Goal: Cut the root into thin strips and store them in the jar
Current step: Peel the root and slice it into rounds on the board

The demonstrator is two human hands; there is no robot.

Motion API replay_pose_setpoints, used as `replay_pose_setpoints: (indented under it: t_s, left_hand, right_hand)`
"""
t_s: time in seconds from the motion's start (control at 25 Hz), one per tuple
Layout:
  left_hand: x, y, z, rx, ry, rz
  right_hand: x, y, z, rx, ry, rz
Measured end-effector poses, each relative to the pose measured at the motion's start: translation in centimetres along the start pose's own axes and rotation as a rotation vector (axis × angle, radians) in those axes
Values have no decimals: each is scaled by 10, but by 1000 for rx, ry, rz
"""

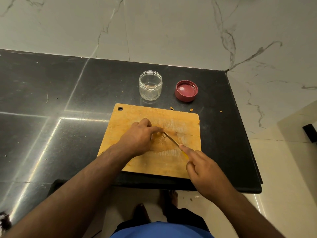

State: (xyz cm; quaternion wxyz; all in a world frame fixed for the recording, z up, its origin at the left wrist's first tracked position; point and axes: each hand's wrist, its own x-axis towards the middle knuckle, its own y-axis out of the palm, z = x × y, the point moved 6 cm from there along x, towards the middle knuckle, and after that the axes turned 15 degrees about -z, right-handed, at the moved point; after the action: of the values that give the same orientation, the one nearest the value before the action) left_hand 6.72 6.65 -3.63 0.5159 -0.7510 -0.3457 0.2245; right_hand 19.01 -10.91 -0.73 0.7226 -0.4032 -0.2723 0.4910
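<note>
Cutting is underway: the left hand (137, 136) curls its fingertips down over the small root (161, 137), mostly hidden, mid cutting board (130, 112), while the right hand (204, 170) grips the knife (171, 139), forefinger along its spine. Next come fine, close slices clear of those fingertips. The open, empty jar (150, 85) waits just beyond the board, the counter edge (243, 127) close on the right.

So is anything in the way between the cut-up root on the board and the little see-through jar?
Nothing visible blocks it. The clear plastic jar stands open on the black counter, just past the far edge of the wooden cutting board. Its red lid lies beside it, to the right, off the jar. Bare board lies between the root pieces and the jar.
</note>
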Motion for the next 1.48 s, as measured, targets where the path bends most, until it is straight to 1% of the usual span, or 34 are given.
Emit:
replay_pose_setpoints:
  t_s: [0.08, 0.16, 0.2, 0.24, 0.4, 0.56, 0.88, 1.0, 1.16, 1.36, 1.48]
  left_hand:
    - [-1, 0, 4, -73, -46, -36]
    - [-4, -3, 13, -167, -145, -98]
    - [-5, -4, 17, -200, -185, -122]
    - [-7, -5, 20, -216, -203, -135]
    - [-11, -5, 22, -253, -201, -158]
    - [-12, -4, 23, -244, -192, -189]
    - [-13, -5, 20, -223, -190, -202]
    - [-13, -7, 20, -223, -188, -207]
    - [-14, -7, 18, -218, -177, -216]
    - [-13, -8, 16, -204, -164, -207]
    - [-13, -10, 15, -184, -179, -207]
  right_hand:
    - [-1, -4, -7, 179, 102, -58]
    - [0, -6, -12, 387, 256, -113]
    - [0, -6, -10, 424, 288, -124]
    - [0, -4, -6, 431, 279, -116]
    - [-1, 11, 20, 307, 118, -50]
    - [2, 24, 36, 216, 51, -25]
    - [5, 37, 41, 154, 11, -11]
    - [5, 40, 43, 93, -25, -5]
    - [6, 41, 47, 62, -18, 14]
    - [21, 47, 45, 40, 7, 88]
    - [13, 48, 44, 66, 33, 66]
